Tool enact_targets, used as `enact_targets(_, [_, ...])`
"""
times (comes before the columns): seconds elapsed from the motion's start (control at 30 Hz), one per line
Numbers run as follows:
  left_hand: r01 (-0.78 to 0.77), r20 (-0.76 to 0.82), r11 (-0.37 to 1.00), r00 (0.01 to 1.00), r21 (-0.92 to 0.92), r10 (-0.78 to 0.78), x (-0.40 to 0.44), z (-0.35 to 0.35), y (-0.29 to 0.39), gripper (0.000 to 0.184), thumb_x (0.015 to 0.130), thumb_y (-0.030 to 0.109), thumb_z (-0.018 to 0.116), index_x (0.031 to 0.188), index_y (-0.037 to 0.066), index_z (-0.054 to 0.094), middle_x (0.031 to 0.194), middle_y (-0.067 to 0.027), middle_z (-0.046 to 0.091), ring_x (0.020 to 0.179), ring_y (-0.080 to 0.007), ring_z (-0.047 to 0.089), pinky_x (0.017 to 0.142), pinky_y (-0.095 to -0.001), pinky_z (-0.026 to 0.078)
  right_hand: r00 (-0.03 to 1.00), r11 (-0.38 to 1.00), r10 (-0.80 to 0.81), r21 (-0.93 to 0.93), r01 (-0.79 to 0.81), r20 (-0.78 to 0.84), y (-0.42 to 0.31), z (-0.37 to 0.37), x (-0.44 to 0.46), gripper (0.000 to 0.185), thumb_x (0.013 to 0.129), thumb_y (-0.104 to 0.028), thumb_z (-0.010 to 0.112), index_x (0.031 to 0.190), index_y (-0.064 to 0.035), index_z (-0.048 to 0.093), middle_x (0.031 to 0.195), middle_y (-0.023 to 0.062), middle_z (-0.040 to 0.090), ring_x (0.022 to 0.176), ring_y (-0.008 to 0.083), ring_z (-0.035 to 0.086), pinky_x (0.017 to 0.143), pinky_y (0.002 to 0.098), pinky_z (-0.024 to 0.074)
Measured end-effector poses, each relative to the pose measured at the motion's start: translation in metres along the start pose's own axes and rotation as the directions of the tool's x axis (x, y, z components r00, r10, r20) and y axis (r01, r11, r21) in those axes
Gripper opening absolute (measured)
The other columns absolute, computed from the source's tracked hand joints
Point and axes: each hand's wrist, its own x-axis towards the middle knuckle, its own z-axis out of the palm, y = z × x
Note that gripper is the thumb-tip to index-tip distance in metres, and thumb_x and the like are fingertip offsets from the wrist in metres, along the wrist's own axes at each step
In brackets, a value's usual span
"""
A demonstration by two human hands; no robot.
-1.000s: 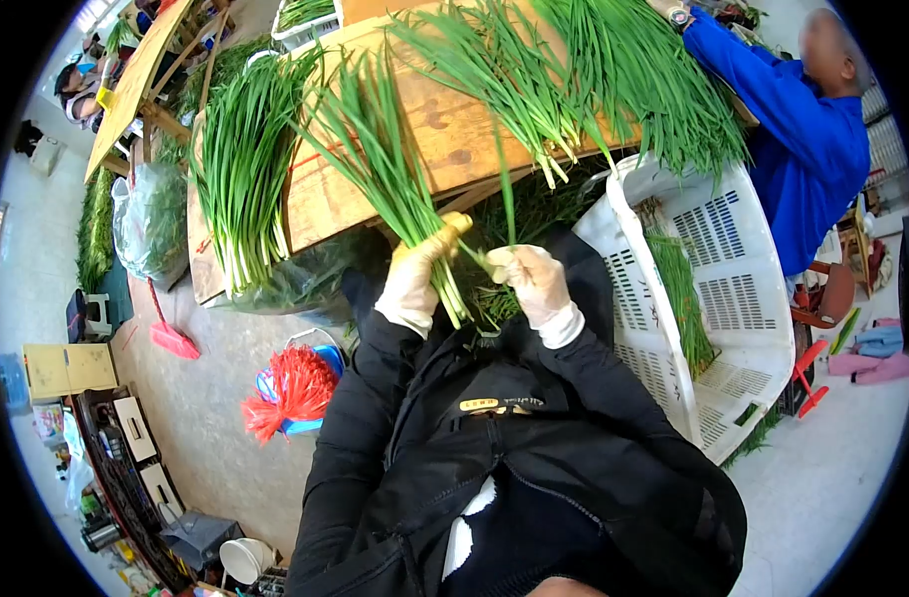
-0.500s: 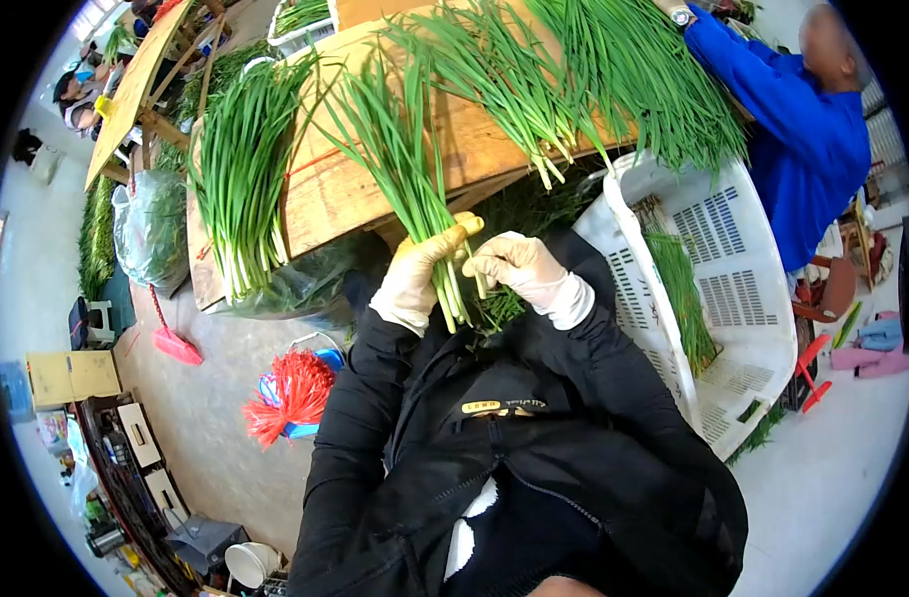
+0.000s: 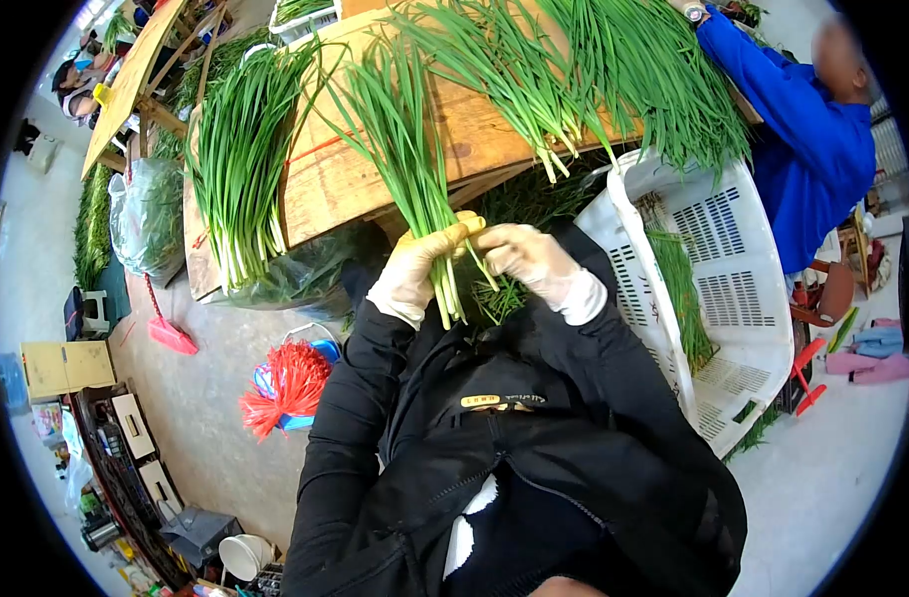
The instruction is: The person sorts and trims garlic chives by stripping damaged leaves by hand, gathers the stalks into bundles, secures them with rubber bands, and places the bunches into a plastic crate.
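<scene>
Greens (image 3: 410, 179) in L hand (image 3: 417, 262), R hand (image 3: 536, 261) adj.

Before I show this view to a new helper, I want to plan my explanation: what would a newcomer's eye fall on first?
Probably the bunch of long green stalks in the gloved left hand, near the middle, with the right hand close beside it. Next, the bright red strands at lower left, then the blue sleeve at upper right.
</scene>
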Motion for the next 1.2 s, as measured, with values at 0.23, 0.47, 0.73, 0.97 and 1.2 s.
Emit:
enact_targets(0.23, [-0.002,-0.036,0.998,0.999,0.062,0.004,-0.004,-0.001,-0.006,0.031,0.078,0.005,0.061,0.107,-0.005,0.054,0.095,-0.0109,0.063,0.068,-0.0088,0.054,0.062,-0.0192,0.043,0.962,0.905,-0.227,-0.333,0.266,0.153,-0.013,0.011,-0.005,0.02,0.08,-0.018,0.058,0.065,-0.0052,0.053,0.064,0.0074,0.053,0.059,0.0253,0.053,0.055,0.0328,0.0418])
enact_targets(0.47, [-0.09,0.019,0.995,0.996,0.053,0.089,0.0,-0.001,0.009,0.032,0.076,0.003,0.062,0.105,-0.008,0.053,0.094,-0.0139,0.063,0.075,-0.0123,0.058,0.065,-0.021,0.045,0.939,0.858,-0.016,-0.477,0.189,0.344,-0.009,-0.042,-0.044,0.063,0.069,-0.024,0.072,0.123,-0.0099,0.042,0.1,0.0124,0.056,0.075,0.0195,0.056,0.067,0.0322,0.0489])
enact_targets(0.73, [0.012,0.173,0.961,0.984,-0.276,0.037,0.009,-0.013,-0.005,0.042,0.078,0.002,0.053,0.118,-0.007,0.041,0.11,-0.0166,0.055,0.077,-0.0174,0.056,0.07,-0.0273,0.048,0.899,0.322,0.299,-0.854,-0.409,-0.318,-0.024,-0.079,0.054,0.045,0.077,-0.047,0.054,0.083,-0.0036,0.06,0.075,0.0155,0.061,0.073,0.0314,0.06,0.062,0.0399,0.0448])
enact_targets(0.97, [-0.069,0.077,0.943,0.992,-0.327,0.099,-0.014,-0.018,0.016,0.042,0.082,0.015,0.056,0.117,-0.005,0.044,0.076,-0.0003,0.051,0.056,-0.0056,0.044,0.052,-0.0171,0.041,0.933,0.205,-0.044,-0.918,-0.34,-0.356,-0.082,-0.098,0.069,0.029,0.087,-0.031,0.045,0.077,-0.0074,0.06,0.062,0.0075,0.059,0.055,0.02,0.059,0.046,0.0343,0.0446])
enact_targets(1.2, [-0.101,-0.075,0.957,0.994,-0.271,0.084,-0.003,-0.006,0.014,0.021,0.084,0.019,0.057,0.095,0.001,0.054,0.053,0.0063,0.033,0.047,-0.003,0.032,0.042,-0.0162,0.03,0.952,0.574,-0.041,-0.788,-0.225,-0.302,0.014,-0.038,0.018,0.016,0.08,-0.028,0.057,0.082,-0.0116,0.054,0.077,0.0071,0.059,0.069,0.0252,0.058,0.059,0.0349,0.0461])
